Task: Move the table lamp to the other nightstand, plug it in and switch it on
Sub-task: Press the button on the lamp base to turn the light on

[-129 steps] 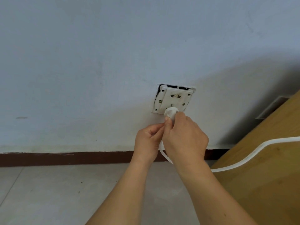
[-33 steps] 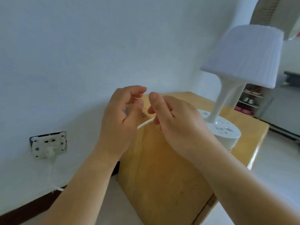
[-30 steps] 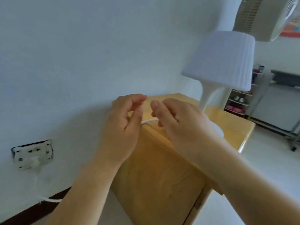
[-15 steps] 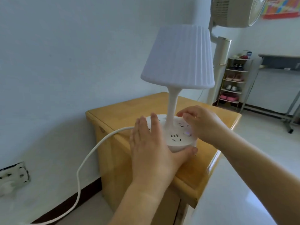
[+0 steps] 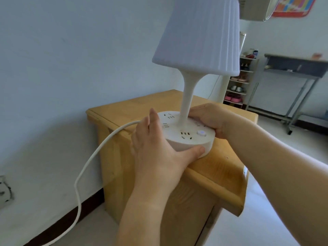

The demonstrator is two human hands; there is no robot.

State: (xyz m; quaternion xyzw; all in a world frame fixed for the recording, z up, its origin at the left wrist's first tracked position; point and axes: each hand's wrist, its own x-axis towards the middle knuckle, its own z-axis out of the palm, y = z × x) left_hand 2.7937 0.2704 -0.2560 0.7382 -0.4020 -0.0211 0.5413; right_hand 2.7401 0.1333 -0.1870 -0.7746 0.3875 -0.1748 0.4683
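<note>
A white table lamp (image 5: 198, 43) with a pleated shade stands on a wooden nightstand (image 5: 218, 173), near its front edge. Its round base (image 5: 188, 137) has socket slots and a round button (image 5: 201, 133) on top. My left hand (image 5: 158, 151) wraps the base's near left side, thumb along the front rim. My right hand (image 5: 211, 118) grips the base's far right side. A white cord (image 5: 92, 158) runs from the base down to the floor, toward a wall socket (image 5: 4, 190) at the left edge. The shade does not look lit.
A pale wall stands behind the nightstand, with a dark skirting board (image 5: 62, 222) at the floor. A standing fan (image 5: 253, 9) rises behind the lamp. A shoe rack (image 5: 239, 82) and a grey metal desk (image 5: 294, 68) stand at the far right.
The view has come closer to the lamp. My right hand moved from above the button to the base's far right side. My left hand stays on the near side.
</note>
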